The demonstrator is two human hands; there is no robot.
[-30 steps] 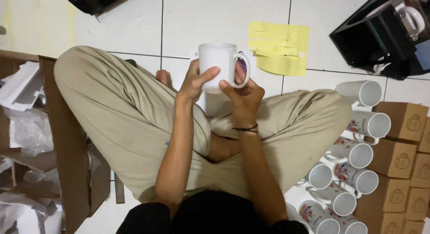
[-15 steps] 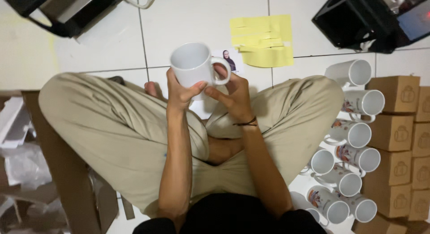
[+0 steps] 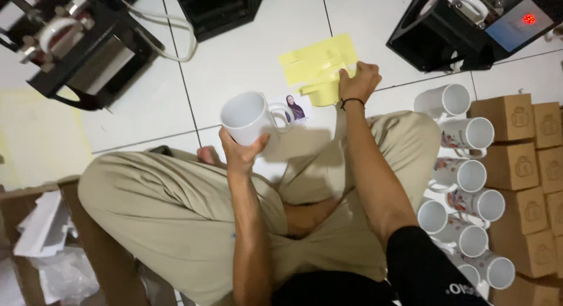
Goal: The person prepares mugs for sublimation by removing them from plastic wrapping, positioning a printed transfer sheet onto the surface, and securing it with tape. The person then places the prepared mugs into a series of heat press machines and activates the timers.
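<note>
So I'm sitting cross-legged on the white tile floor (image 3: 246,60), and my left hand (image 3: 241,152) has its fingers wrapped around the bottom of a white mug (image 3: 249,116), held up off the floor above my knee, mouth tilted toward me. It's empty inside, plain white, handle pointing right. Just past the handle there's a small printed photo sheet (image 3: 295,109) lying flat on the tile. My right hand (image 3: 359,82) is stretched out to the yellow strips of tape (image 3: 318,64) stuck on the floor, fingers curled together and pinching the edge of the stack; can't tell how many strips are in there, they overlap. To my right there's a row of finished mugs (image 3: 460,171) lying on their sides, open ends up toward me, all empty; I count eight, some with colourful prints on the outside. Beside them, brown cardboard mug boxes (image 3: 516,165), all closed; six I can make out, a few cut off by the edge. Three black mug press machines around me: one top right (image 3: 463,30) with a mug clamped in it, one top left (image 3: 76,48) also holding a mug, one top middle (image 3: 217,10). Bottom left is an open cardboard carton (image 3: 35,247) with white foam packing and plastic in it.
</note>
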